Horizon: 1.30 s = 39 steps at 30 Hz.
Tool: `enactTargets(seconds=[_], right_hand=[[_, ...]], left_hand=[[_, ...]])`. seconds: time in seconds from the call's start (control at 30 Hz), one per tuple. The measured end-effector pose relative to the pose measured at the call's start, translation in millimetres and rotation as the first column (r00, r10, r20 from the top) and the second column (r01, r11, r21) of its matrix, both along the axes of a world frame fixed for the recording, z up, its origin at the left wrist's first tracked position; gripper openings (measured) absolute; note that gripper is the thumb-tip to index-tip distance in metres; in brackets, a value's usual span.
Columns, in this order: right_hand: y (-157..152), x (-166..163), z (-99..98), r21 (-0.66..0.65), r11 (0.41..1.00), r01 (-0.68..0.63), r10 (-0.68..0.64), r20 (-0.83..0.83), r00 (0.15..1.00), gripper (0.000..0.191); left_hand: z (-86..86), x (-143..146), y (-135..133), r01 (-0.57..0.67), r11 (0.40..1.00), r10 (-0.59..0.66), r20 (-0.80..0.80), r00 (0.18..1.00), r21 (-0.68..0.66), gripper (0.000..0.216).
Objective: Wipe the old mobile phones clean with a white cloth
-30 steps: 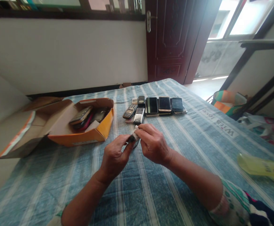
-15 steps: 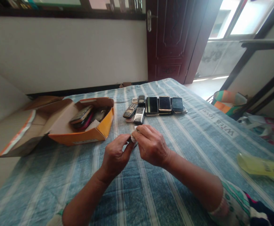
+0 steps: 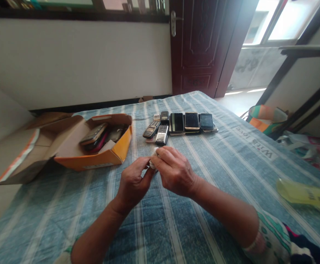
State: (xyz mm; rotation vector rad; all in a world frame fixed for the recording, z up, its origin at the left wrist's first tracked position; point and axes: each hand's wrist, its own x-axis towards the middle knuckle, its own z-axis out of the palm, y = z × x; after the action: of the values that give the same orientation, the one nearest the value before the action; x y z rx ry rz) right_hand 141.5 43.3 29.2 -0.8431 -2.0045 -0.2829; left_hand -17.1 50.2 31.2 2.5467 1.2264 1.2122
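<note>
In the middle of the view, above the bedspread, my left hand (image 3: 134, 180) is closed on a small dark phone-like object, nearly all of it hidden by my fingers. My right hand (image 3: 175, 170) pinches a crumpled white tissue (image 3: 152, 163) and presses it against that object, the two hands almost touching. Just beyond them lie several old mobile phones: a silver keypad phone (image 3: 162, 134) nearest, a dark keypad phone (image 3: 151, 129) to its left. Three touchscreen phones, a black one (image 3: 176, 122), a gold-rimmed one (image 3: 192, 121) and a smaller one (image 3: 206, 121), rest on other things to the right.
An open orange cardboard box (image 3: 89, 163) with several phones inside stands at the left, its lid folded outward. A striped blue bedspread (image 3: 217, 161) covers the surface. Yellow translucent plastic (image 3: 302, 194) lies at the right. Beyond are a wall and a dark red door (image 3: 198, 47).
My right hand and the tissue have shifted slightly left over the held object, covering the dark edge that showed before. The view has moved a little. The laid-out phones and the box stay put.
</note>
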Motion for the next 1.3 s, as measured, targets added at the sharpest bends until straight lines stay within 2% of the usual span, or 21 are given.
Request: enactTargets(seconds=[0.33,0.57,0.93,1.17,1.3], right_hand=[[14.8,8.0,-12.9,-0.105,0.991,0.08,-0.092,-0.117,0.989,0.022],[4.3,3.4,-1.9,-0.027,1.0,-0.006,0.006,-0.008,1.0,0.028],[13.7,8.4,-10.4,-0.078,0.994,0.075,-0.082,-0.083,0.993,0.024],[4.1,3.7,-0.4,0.016,1.0,-0.006,0.005,0.01,1.0,0.03],[4.7,3.8,-0.9,-0.024,1.0,-0.001,0.001,-0.017,1.0,0.03]], left_hand=[[-2.5,-1.0,2.1,0.002,1.0,-0.002,0.029,1.0,0.005,0.018],[-1.6,-1.3,1.8,-0.009,1.0,0.009,0.014,1.0,0.009,0.019],[-2.4,-2.2,3.3,0.015,0.999,-0.016,0.033,0.999,0.036,0.016],[0.1,-0.3,1.2,0.017,0.999,-0.018,0.016,1.0,0.043,0.015],[-1.2,-0.2,1.2,0.016,0.999,-0.017,0.026,1.0,0.038,0.015]])
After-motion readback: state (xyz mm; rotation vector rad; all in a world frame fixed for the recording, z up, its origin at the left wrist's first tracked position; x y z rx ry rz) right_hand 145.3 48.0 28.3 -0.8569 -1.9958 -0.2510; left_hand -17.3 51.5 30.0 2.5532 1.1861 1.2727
